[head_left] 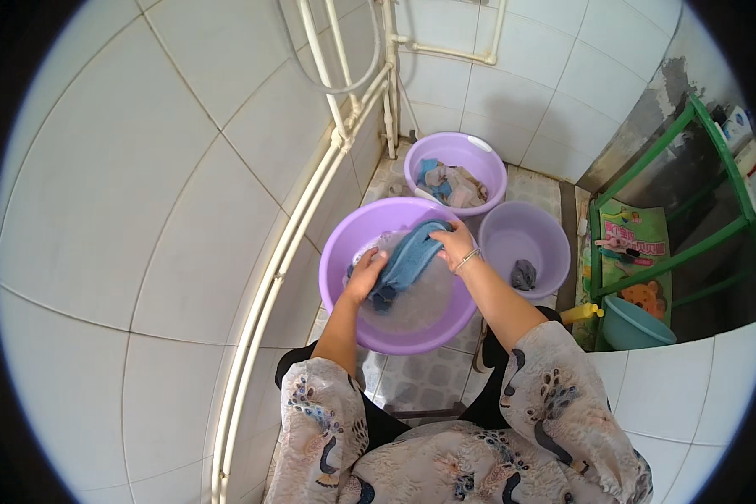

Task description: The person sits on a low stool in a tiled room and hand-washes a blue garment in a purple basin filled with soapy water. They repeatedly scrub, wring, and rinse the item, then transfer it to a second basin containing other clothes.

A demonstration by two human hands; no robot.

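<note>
A wet-looking blue cloth (412, 259) stretches slantwise over the large purple basin (338, 312), which holds cloudy, sudsy water (417, 308). At the cloth's upper right end, my right hand (455, 245) grips it, thumb on top; a bracelet circles that wrist. My left hand (367, 273) is closed on the cloth's left edge, just above the water. The cloth's darker lower end hangs to the water near my left hand. Whether it is a towel or a garment, I cannot tell.
Behind stands a second purple basin (496, 165) with blue and beige clothes (454, 185). A paler basin (554, 231) at right holds a small dark grey cloth (523, 275). White pipes (288, 239) run along the left wall. A green rack (689, 258) and a teal basin (634, 326) stand right.
</note>
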